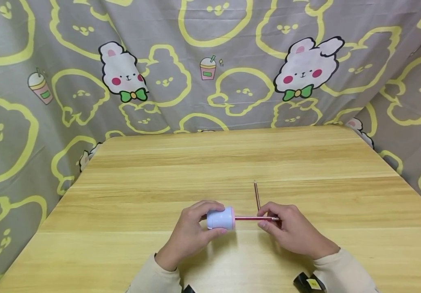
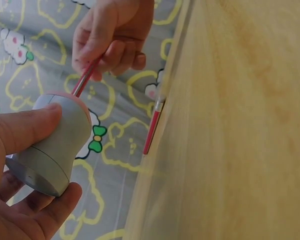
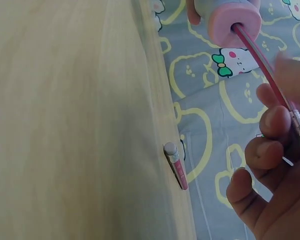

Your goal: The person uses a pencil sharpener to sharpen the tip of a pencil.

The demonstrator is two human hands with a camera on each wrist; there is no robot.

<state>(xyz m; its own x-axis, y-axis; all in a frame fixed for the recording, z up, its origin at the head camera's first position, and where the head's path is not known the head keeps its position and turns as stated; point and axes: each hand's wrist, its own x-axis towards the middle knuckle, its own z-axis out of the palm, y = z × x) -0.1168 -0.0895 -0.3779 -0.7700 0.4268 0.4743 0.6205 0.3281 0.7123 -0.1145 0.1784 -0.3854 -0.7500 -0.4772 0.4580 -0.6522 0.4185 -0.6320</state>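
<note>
A grey fabric curtain (image 1: 192,91) printed with yellow cartoon outlines hung at 12 o'clock, beyond a pale wood-grain table (image 1: 152,179). Toward 6 o'clock, the thumb and fingers of a person's left hand (image 1: 194,228) curved round a pale blue, waisted barrel with a pink end face (image 1: 220,218), apparently a plastic pencil sharpener, and held it on its side above the tabletop. The right hand (image 1: 292,230) pinched a slim red pencil with a silvery metal band (image 1: 247,218) near its banded end, with the thumb and fingers drawn close together and the lower fingers loosely curled. The pencil ran from that grip toward 9 o'clock, its other end inside the hole in the pink face.

Farther out, a second red pencil with a metal band and grey eraser (image 1: 257,196) lay on the table at 2 o'clock from the barrel, its near end close to the right hand in the head view; the right-wrist view showed it apart from the fingers. Cream sleeves (image 1: 159,276) reached in from 5 and 7 o'clock, with a black wrist device (image 1: 305,283) by the right cuff.

The likeliest trouble lay at the hole: a sideways push or a wrist out of line could have snapped the point hidden inside. A weak pinch could have let the pencil spin in the fingers, and a loose left grip could have let the smooth barrel turn or drop. A low sweep of the right hand might have rolled the second pencil away.
</note>
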